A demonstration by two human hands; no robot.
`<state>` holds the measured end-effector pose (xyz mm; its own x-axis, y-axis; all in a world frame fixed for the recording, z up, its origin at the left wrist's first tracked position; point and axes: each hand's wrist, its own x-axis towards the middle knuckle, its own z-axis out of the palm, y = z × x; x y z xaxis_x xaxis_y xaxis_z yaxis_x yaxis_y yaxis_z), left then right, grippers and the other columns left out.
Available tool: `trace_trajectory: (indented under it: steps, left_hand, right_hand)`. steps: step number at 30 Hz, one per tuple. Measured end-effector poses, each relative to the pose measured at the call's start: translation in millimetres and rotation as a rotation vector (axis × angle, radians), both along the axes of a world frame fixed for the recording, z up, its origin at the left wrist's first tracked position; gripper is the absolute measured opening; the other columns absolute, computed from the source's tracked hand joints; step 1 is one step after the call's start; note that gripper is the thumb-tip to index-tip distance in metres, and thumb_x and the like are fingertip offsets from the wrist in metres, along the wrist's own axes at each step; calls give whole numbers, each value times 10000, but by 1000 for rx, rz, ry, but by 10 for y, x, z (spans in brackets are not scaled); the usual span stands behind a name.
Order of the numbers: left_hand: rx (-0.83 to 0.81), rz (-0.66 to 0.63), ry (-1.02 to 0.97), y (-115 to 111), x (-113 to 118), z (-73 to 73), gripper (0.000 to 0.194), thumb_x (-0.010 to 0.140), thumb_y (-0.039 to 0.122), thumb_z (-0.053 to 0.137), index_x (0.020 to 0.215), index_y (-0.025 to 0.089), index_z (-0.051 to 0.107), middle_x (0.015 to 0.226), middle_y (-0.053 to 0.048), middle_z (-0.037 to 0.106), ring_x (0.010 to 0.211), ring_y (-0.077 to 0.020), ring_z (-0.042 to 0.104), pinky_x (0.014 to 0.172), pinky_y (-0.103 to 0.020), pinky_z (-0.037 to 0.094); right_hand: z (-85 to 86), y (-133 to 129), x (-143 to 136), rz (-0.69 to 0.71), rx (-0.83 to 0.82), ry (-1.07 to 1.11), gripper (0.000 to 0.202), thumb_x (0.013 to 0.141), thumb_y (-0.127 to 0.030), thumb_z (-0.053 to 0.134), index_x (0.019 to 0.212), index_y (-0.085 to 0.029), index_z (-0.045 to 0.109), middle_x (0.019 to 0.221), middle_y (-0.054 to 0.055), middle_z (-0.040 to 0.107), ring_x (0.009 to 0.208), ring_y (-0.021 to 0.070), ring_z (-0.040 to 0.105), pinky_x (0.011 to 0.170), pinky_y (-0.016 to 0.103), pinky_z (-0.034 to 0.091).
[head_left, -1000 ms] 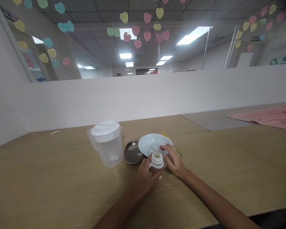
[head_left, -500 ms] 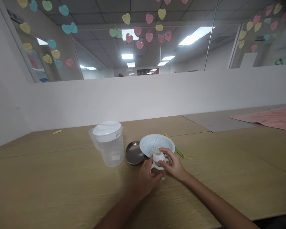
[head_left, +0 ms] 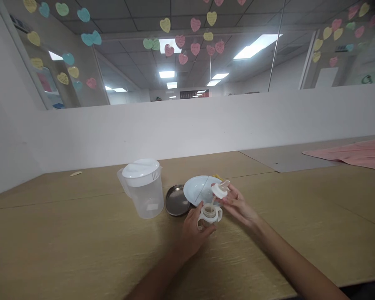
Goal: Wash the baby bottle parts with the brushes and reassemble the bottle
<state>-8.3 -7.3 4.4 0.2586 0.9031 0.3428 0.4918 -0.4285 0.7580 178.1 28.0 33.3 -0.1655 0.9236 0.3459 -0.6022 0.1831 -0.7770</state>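
Observation:
A baby bottle (head_left: 208, 217) with a white two-handled collar stands uncovered, its round mouth facing up. My left hand (head_left: 195, 228) grips it from the left side, fingers wrapped round the handle and body. Above and to the right, my right hand (head_left: 237, 205) holds the white bottle cap (head_left: 220, 190) with its clear nipple, tilted to the right. A thin straw hangs from the cap down to the bottle's mouth. Right behind the bottle lies a pale blue-white bowl (head_left: 193, 188), partly covered by the cap and my right hand.
A clear pitcher (head_left: 146, 199) with a white lid stands left of a round dark metal dish (head_left: 176, 201). Behind the bowl a yellow utensil end (head_left: 218, 177) shows. A pink cloth (head_left: 353, 155) lies at the far right, and a small pale piece (head_left: 76, 173) at the back left.
The cap has come off the bottle and moved up and right in my right hand, exposing the bottle's mouth and the straw. My left hand has stayed on the bottle.

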Motion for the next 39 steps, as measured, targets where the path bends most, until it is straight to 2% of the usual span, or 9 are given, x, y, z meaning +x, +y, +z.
trace_trajectory:
  steps: [5,12,18,22,28,32,35,39]
  left_hand:
    - [20,3,-9,-7,-10,4,729,686,289,709,1356,203,437,1166,-67,599,1090,-232,546,975,-356,421]
    - [0,9,-4,-12,0,30,728,679,269,709,1353,243,435,1182,-59,597,1091,-235,543,984,-393,416]
    - [-18,-3,0,-36,1,80,716,690,276,700,1350,183,441,1181,-82,591,1111,-234,536,987,-364,410]
    - [-24,8,4,-37,2,88,721,680,300,708,1346,213,446,1167,-72,601,1085,-240,545,972,-372,414]
    - [-32,-1,7,-23,1,70,733,679,304,707,1355,229,435,1177,-65,594,1089,-237,539,976,-366,409]
    - [-7,-3,1,-9,-4,40,733,684,298,707,1358,207,434,1170,-76,595,1074,-233,544,968,-356,411]
    - [13,-12,-7,-9,-9,29,733,687,310,705,1360,229,428,1180,-69,593,1091,-236,538,975,-359,405]
    - [-19,-18,9,-25,-11,52,736,693,312,699,1367,220,416,1196,-70,584,1104,-233,528,991,-367,392]
  right_hand:
    - [-2,81,110,-22,-54,158,393,576,-164,798,929,-243,645,1055,12,666,949,156,629,1016,349,440]
    - [-25,151,222,-58,-97,266,277,623,-149,761,871,-200,648,1003,32,672,1016,152,611,1032,283,436]
    - [-45,215,306,-89,-122,374,184,657,-120,718,779,-208,612,1030,26,659,1086,151,587,1038,268,440]
    - [-119,294,334,-128,-113,323,180,687,-156,711,832,-215,623,1024,29,658,1114,151,572,1081,263,399]
    - [-272,438,360,-265,-49,187,147,704,-210,714,822,-220,626,990,49,661,1106,206,578,1097,384,402]
    - [-345,501,378,-311,-96,169,169,665,-206,745,765,-233,611,921,37,677,1065,230,601,1050,431,453]
    - [-369,514,372,-351,-134,145,239,616,-191,776,753,-245,587,895,19,681,1016,225,623,997,410,501]
    - [-380,504,328,-460,-120,78,407,548,-185,806,849,-242,539,933,-1,663,915,189,639,867,362,551]
